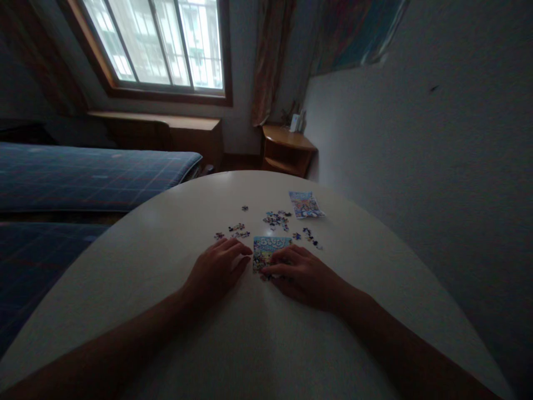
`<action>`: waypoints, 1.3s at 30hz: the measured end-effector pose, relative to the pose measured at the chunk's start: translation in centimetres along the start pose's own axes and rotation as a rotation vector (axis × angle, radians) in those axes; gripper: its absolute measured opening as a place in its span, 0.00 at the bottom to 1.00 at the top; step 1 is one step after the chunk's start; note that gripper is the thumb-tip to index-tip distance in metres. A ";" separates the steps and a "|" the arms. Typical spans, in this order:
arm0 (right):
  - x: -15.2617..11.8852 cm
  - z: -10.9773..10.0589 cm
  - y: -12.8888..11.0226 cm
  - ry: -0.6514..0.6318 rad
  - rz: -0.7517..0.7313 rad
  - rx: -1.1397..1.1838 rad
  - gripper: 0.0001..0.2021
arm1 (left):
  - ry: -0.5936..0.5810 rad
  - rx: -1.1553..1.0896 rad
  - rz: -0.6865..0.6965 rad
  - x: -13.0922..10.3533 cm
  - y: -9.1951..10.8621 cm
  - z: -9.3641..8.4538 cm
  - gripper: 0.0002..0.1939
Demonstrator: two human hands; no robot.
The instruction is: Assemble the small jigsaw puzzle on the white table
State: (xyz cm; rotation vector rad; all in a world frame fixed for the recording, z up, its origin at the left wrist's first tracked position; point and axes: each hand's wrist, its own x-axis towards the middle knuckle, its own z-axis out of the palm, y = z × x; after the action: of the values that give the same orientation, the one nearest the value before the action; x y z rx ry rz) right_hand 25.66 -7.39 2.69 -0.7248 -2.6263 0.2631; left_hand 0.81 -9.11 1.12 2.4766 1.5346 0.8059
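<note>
A partly covered jigsaw puzzle (pixel 262 249) with blue lettering along its top lies flat on the white table. My right hand (pixel 302 272) reaches across its right and lower part, hiding that area. At the lower edge, its thumb and fingertips close around a small puzzle piece (pixel 264 277), partly hidden by the fingers. My left hand (pixel 222 264) rests palm down just left of the puzzle, apart from it, fingers stretched out and holding nothing. Loose puzzle pieces (pixel 239 234) lie beyond its fingertips. Others (pixel 308 233) are scattered past my right hand.
The round white table (pixel 175 216) carries a pile of puzzle pieces (pixel 276 220), a lone piece (pixel 245 208) and a printed picture sheet (pixel 306 204). A plaid-covered bed (pixel 91 178) stands left, a wooden corner shelf (pixel 287 136) behind, and a wall (pixel 416 166) at right.
</note>
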 end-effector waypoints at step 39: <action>-0.1 0.3 0.0 0.040 0.017 0.032 0.12 | 0.065 0.010 -0.161 1.6 -4.7 0.7 0.06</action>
State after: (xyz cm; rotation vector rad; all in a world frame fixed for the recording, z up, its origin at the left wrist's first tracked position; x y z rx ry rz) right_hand 25.56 -7.46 2.37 -0.7345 -2.5732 0.2921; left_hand -2.02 -5.33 -0.58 2.3177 1.7366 0.8610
